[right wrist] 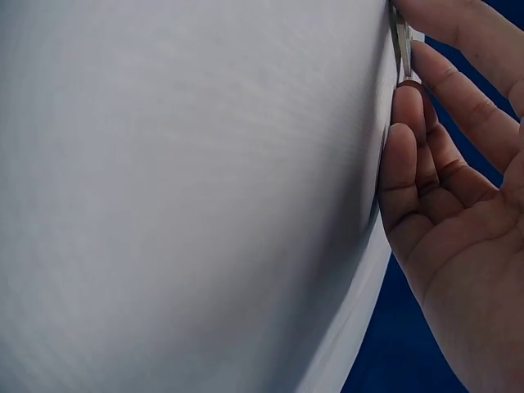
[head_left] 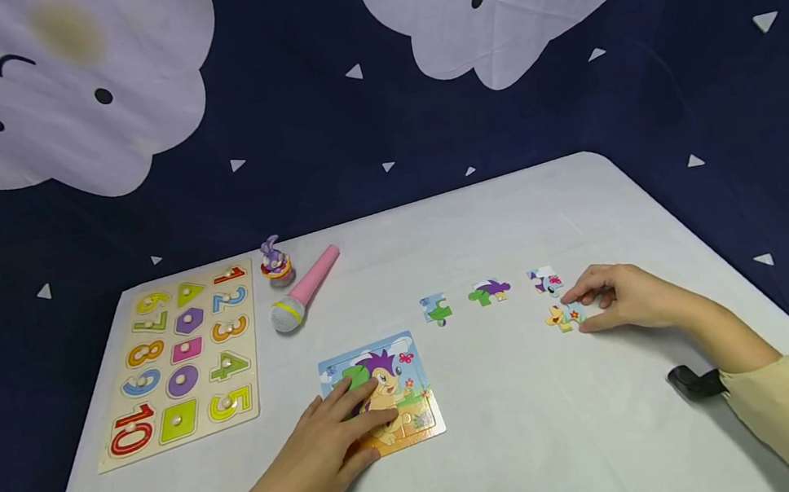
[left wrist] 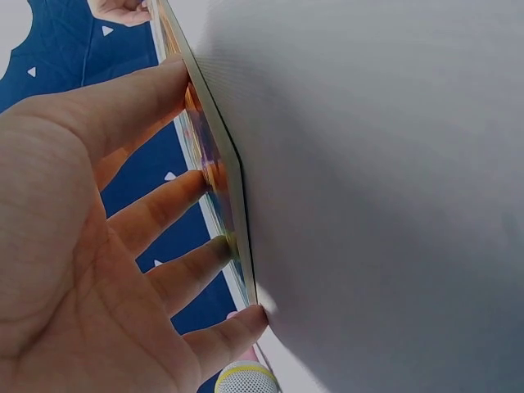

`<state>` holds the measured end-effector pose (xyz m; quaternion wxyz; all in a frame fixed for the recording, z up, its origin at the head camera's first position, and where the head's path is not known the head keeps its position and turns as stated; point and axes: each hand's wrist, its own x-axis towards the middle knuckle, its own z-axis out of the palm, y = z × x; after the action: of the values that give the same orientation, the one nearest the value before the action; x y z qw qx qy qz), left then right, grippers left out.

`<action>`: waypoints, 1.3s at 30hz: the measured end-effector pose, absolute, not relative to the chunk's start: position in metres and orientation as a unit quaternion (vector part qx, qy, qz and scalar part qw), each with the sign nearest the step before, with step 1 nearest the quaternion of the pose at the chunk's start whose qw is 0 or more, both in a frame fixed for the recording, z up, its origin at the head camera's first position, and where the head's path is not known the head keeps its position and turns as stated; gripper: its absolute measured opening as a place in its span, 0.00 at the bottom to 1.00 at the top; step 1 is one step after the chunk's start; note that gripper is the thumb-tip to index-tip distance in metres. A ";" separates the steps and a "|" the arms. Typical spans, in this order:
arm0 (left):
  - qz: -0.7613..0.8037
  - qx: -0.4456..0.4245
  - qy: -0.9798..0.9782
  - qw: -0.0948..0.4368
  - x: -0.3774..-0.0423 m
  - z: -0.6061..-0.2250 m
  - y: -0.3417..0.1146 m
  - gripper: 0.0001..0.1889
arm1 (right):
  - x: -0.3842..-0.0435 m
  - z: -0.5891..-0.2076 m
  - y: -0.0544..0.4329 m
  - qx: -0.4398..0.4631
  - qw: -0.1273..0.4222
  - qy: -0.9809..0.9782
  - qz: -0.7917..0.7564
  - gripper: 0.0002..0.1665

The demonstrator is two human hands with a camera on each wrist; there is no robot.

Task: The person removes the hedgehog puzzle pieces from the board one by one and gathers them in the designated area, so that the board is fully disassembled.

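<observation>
My left hand (head_left: 326, 443) rests with spread fingers on a square jigsaw puzzle (head_left: 423, 418) with a hedgehog picture. In the left wrist view the fingertips (left wrist: 214, 250) lie on its face and along its edge. On the right, my right hand (head_left: 626, 298) pinches a jigsaw piece (head_left: 560, 319) with a yellow shape and a red flower between thumb and index finger, low over the table. Just behind it lies a piece with a blue and purple print (head_left: 543, 280). Farther left are a green and purple piece (head_left: 490, 292) and a blue and green piece (head_left: 436, 309).
A wooden number and shape board (head_left: 215, 399) with knobbed pieces lies at the left. Beside it are a pink toy microphone (head_left: 307, 288) and a small purple rabbit figure (head_left: 276, 262). The white table (head_left: 522, 444) meets a dark blue cloud-print cloth (head_left: 304, 109) behind.
</observation>
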<state>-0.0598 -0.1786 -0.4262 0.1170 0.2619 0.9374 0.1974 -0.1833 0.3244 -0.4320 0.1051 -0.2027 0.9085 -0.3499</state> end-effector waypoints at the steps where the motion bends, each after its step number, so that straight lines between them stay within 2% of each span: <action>1: 0.197 0.262 0.937 0.117 -0.060 -0.426 -0.179 0.25 | -0.183 -0.432 0.324 -0.203 0.106 0.909 -0.348 0.23; 18: 0.195 0.269 0.937 0.108 -0.059 -0.427 -0.179 0.23 | -0.186 -0.426 0.323 -0.182 0.140 0.906 -0.356 0.27; 25: 0.199 0.277 0.936 0.091 -0.058 -0.424 -0.180 0.22 | -0.188 -0.418 0.319 -0.185 0.137 0.903 -0.362 0.24; 34: 0.212 0.263 0.940 0.051 -0.059 -0.422 -0.194 0.23 | -0.195 -0.405 0.287 -0.253 0.093 0.900 -0.342 0.17; 39: 0.228 0.208 0.950 0.053 -0.056 -0.421 -0.201 0.27 | -0.204 -0.399 0.255 -0.289 0.101 0.890 -0.338 0.16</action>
<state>-0.0564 -0.2007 -0.4205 0.0530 0.2081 0.9496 0.2283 -0.2040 0.2546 -0.3991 0.1009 -0.2895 0.8900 -0.3376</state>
